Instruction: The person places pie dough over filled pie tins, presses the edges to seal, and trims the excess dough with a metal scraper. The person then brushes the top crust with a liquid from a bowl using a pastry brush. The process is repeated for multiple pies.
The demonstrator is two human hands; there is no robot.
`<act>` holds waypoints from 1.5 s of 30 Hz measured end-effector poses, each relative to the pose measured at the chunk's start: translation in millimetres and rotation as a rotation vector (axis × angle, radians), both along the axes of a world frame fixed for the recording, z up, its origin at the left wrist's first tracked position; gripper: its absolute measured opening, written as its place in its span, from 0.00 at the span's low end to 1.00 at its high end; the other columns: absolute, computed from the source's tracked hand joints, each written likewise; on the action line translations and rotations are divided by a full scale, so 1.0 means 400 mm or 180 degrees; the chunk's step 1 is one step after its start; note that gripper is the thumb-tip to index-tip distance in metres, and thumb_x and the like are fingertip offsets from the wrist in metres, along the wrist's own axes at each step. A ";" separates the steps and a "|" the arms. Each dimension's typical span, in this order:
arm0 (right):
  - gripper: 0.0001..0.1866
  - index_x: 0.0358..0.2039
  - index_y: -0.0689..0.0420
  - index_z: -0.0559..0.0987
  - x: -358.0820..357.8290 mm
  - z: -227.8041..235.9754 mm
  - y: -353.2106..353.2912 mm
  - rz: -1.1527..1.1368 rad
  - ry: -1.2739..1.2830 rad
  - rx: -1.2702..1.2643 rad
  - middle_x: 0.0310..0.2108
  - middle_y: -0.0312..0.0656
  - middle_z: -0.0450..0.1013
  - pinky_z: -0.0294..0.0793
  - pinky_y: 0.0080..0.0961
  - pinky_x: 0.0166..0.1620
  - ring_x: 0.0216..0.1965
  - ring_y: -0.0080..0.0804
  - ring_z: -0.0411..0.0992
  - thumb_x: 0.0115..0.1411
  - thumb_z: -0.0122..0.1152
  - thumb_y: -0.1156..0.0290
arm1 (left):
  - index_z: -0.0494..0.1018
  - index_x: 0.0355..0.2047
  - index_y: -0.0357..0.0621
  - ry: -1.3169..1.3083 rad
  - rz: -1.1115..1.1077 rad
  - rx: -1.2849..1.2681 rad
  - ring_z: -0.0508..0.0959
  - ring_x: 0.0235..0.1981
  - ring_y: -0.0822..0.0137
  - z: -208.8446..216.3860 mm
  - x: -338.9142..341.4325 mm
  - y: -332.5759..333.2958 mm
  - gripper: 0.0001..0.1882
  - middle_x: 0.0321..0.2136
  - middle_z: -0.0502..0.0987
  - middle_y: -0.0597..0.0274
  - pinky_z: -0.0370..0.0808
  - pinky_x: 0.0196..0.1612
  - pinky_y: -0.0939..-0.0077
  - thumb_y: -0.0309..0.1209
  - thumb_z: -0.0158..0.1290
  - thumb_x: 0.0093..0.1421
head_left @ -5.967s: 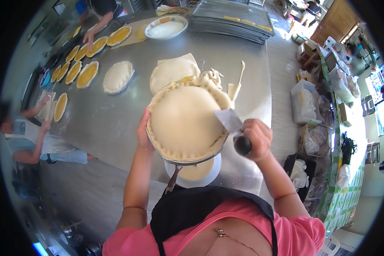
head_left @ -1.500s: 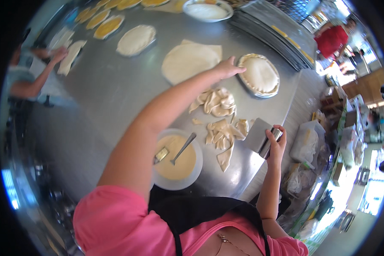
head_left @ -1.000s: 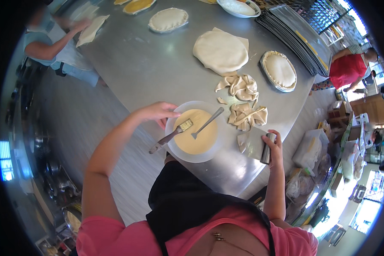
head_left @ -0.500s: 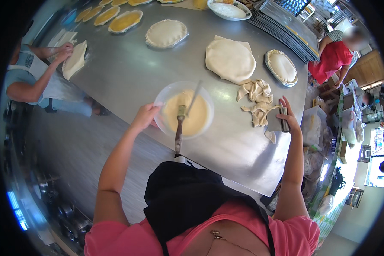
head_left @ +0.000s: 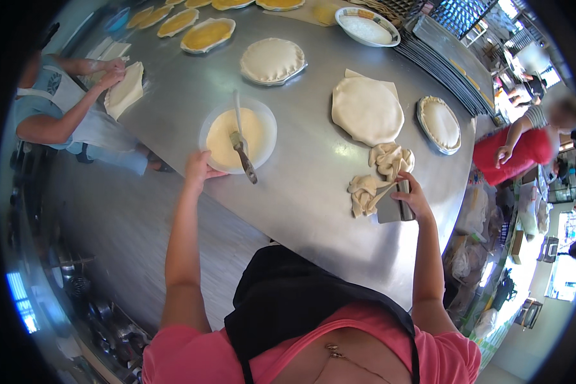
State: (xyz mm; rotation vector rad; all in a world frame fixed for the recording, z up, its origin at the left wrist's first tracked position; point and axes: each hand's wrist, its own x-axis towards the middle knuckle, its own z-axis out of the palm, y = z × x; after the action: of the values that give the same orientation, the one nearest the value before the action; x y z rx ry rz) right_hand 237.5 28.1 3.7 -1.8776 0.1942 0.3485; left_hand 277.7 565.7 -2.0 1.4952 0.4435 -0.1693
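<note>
My left hand (head_left: 203, 169) grips the near-left side of a translucent plastic bowl (head_left: 271, 125) of pale yellow liquid. A pastry brush (head_left: 244, 157) with a dark handle rests across this bowl, beside a slim metal utensil (head_left: 238, 110) whose end I cannot make out. In my right hand (head_left: 416, 197) is a metal bench scraper (head_left: 390, 208), its blade against the table and touching crumpled dough scraps (head_left: 365, 194). More dough scraps (head_left: 392, 160) lie just beyond. Behind them sits a pie covered by an untrimmed dough sheet (head_left: 368, 110).
Crimped pies (head_left: 273, 61) (head_left: 439, 125) stand on the steel table (head_left: 301, 211). Several yellow-filled pies (head_left: 208, 34) line the far left. A bowl of white powder (head_left: 367, 27) and stacked trays (head_left: 445, 61) are at the back. Co-workers stand left (head_left: 64, 115) and right (head_left: 515, 150).
My left hand has pushed the bowl away and leftward. The bench scraper in my right hand has moved left and nearer, bunching the scraps. The view has shifted; the right co-worker has changed posture.
</note>
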 end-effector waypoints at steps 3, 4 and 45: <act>0.39 0.54 0.56 0.66 0.007 0.019 -0.014 -0.0317 -0.0506 -0.0641 0.42 0.42 0.68 0.69 0.27 0.47 0.41 0.33 0.70 0.36 0.66 0.80 | 0.65 0.46 0.24 0.0034 0.0133 0.0076 0.80 0.33 0.55 -0.001 -0.018 -0.027 0.22 0.37 0.76 0.43 0.82 0.34 0.67 0.36 0.40 0.62; 0.40 0.54 0.55 0.65 0.015 0.023 -0.022 -0.0554 -0.0730 -0.0939 0.43 0.43 0.68 0.69 0.27 0.47 0.41 0.34 0.70 0.36 0.67 0.80 | 0.65 0.46 0.25 0.0050 0.0135 0.0081 0.80 0.33 0.55 -0.002 -0.023 -0.038 0.22 0.37 0.76 0.43 0.82 0.34 0.67 0.36 0.41 0.62; 0.27 0.46 0.60 0.68 -0.051 -0.020 0.373 -0.1491 -0.1411 -0.0258 0.43 0.43 0.69 0.61 0.30 0.53 0.49 0.35 0.65 0.42 0.62 0.78 | 0.63 0.48 0.28 -0.0011 -0.1757 -0.0612 0.80 0.31 0.53 0.135 0.438 -0.348 0.19 0.36 0.76 0.44 0.82 0.30 0.66 0.30 0.40 0.60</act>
State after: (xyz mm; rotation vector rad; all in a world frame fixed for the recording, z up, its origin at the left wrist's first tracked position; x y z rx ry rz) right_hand 217.1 177.3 -4.2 -1.8716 0.3386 -0.3973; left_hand 453.0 426.4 52.1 1.3966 -0.0008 -0.6263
